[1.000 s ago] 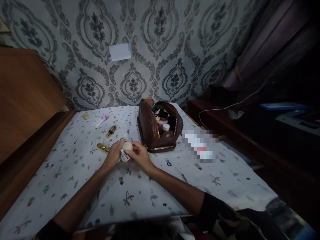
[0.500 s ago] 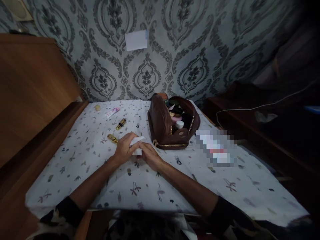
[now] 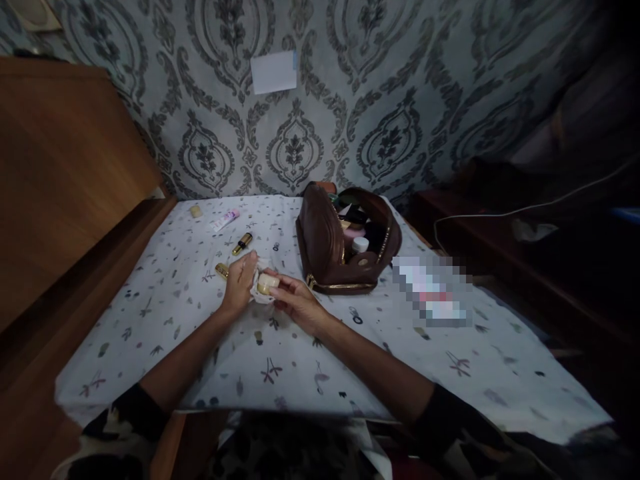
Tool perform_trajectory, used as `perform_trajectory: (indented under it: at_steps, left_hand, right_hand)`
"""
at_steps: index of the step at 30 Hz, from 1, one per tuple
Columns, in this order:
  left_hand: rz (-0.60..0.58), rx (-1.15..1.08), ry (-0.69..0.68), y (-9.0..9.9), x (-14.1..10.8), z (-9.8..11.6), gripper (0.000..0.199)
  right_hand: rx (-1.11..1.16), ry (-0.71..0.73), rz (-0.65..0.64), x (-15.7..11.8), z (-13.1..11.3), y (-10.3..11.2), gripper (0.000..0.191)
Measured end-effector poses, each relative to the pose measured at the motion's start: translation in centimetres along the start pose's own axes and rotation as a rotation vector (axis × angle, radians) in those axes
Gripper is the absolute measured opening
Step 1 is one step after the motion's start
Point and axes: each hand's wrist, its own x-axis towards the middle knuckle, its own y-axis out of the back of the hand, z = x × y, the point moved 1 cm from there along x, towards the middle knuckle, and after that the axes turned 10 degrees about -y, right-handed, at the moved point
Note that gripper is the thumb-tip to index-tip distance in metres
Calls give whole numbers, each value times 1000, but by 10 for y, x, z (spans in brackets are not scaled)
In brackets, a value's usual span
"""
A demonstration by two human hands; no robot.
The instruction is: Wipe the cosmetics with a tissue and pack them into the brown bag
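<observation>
Between my hands is a small cream jar (image 3: 269,285) with a pale lid and a gold-toned base. My right hand (image 3: 302,305) pinches it from the right with thumb and fingers. Crumpled white tissue (image 3: 257,270) lies in my left hand (image 3: 239,288), which is curled around it against the jar's left side. Just left of that hand, a gold tube (image 3: 221,271) is partly hidden on the table. Behind it lies a black and gold lipstick-like tube (image 3: 242,244).
An open brown cosmetic bag (image 3: 327,250) full of items stands right of centre. Farther back left are a pink and white tube (image 3: 226,219) and a small yellowish piece (image 3: 195,211). A blurred-out item (image 3: 433,293) lies at right; a wooden panel (image 3: 65,153) borders the left.
My hands, earlier folded together over the white tissue, have parted a little. The cream jar now shows between them, and the tissue has bunched up into my left hand.
</observation>
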Motion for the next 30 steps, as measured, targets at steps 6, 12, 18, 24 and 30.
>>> perform_trajectory:
  at_steps: [6,12,18,24,30]
  left_hand:
    - [-73,-60,-18,-5,1,-2,45]
    - [-354,311,-329,-6,-7,8,39]
    - [-363,437,-464,-8,-7,3,41]
    - [-217,509,-358,-1,-7,3,38]
    - [-291,479,-383,2,0,12,31]
  right_hand:
    - [93,41,2,5,0,3,46]
    - [180,69,89,4,-2,2,47]
    - [238,73,49,-1,-11,0,49]
    - [88,86,105,1,-11,5,54]
    - [-36,266,169,-7,-19,4,59]
